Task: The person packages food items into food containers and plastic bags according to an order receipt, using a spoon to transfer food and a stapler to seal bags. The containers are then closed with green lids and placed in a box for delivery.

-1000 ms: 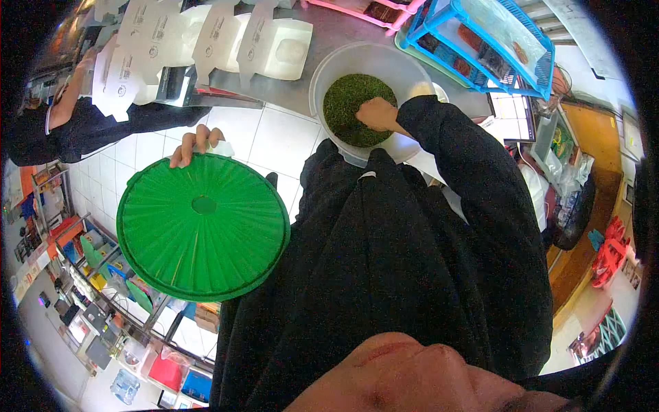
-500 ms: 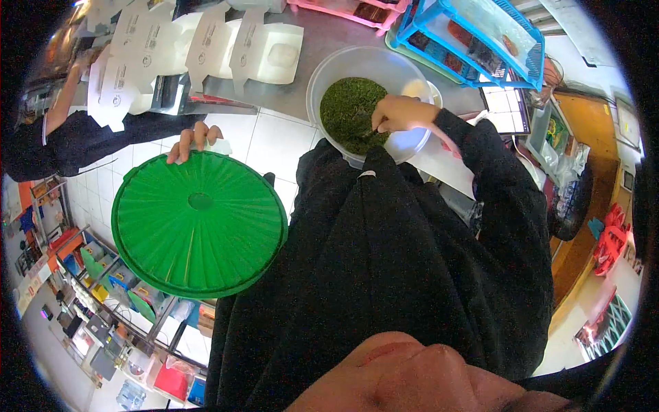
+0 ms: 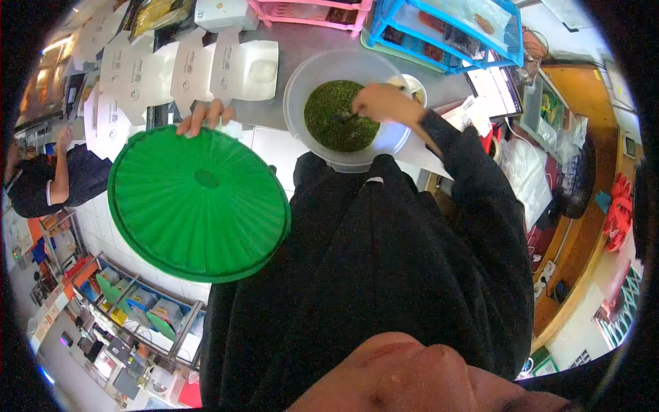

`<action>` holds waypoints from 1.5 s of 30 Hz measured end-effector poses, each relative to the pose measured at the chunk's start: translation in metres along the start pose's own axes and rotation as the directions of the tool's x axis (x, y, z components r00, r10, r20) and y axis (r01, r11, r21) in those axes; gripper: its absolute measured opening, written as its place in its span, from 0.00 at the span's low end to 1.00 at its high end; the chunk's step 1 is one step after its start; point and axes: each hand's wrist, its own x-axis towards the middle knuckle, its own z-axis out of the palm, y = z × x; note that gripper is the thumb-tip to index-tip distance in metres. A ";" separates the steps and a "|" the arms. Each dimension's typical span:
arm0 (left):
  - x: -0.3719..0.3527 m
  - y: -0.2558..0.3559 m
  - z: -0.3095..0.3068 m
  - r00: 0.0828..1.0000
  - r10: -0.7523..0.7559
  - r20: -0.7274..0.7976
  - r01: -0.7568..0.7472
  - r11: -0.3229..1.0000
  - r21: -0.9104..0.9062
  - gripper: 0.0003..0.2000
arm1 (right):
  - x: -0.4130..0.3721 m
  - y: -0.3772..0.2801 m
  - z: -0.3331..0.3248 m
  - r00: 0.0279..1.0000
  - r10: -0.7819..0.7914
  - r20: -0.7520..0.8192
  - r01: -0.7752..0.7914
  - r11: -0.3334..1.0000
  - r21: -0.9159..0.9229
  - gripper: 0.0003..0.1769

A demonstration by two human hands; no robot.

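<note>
A large round green lid (image 3: pixel 206 226) with radiating ribs is gripped at its upper rim by my left hand (image 3: pixel 204 115), with a scrap of white beside the fingers. A translucent plastic tub (image 3: pixel 388 134) stands on the counter in front of me. Finely chopped green herbs (image 3: pixel 336 130) cover its bottom. Over the tub's right side, my right hand (image 3: pixel 388 103) is closed around a dark spoon (image 3: pixel 347 117), its end against the herbs. The fingers hide most of its handle.
Open white takeaway boxes (image 3: pixel 259 72) line the counter at left. Blue (image 3: pixel 453 41) and pink racks (image 3: pixel 309 15) stand behind. A small round container (image 3: pixel 415 88) sits behind the tub. A screen (image 3: pixel 495 96) is at right. At far left is another person's arm (image 3: pixel 60 172).
My right hand has lifted slightly, showing more of the spoon. The lid has tilted a little. The other person's arm has drawn back from the boxes. The view has shifted.
</note>
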 end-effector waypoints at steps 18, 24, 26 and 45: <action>-0.033 0.015 0.021 0.993 0.069 -0.095 -0.065 0.997 0.041 0.12 | -0.021 -0.007 -0.070 0.846 -0.073 0.528 -0.271 0.794 0.544 0.12; -0.015 0.005 0.011 0.994 0.032 -0.104 -0.030 0.999 0.019 0.12 | -0.025 0.005 -0.063 0.946 0.049 0.322 -0.238 0.778 0.582 0.13; -0.012 0.002 0.013 0.994 0.030 -0.108 -0.028 0.999 0.016 0.12 | -0.024 0.005 -0.060 0.953 0.061 0.297 -0.233 0.774 0.588 0.14; -0.022 -0.007 0.013 0.994 0.055 -0.096 -0.057 0.998 -0.021 0.13 | 0.004 -0.016 0.029 0.985 0.131 0.109 -0.167 0.869 0.466 0.11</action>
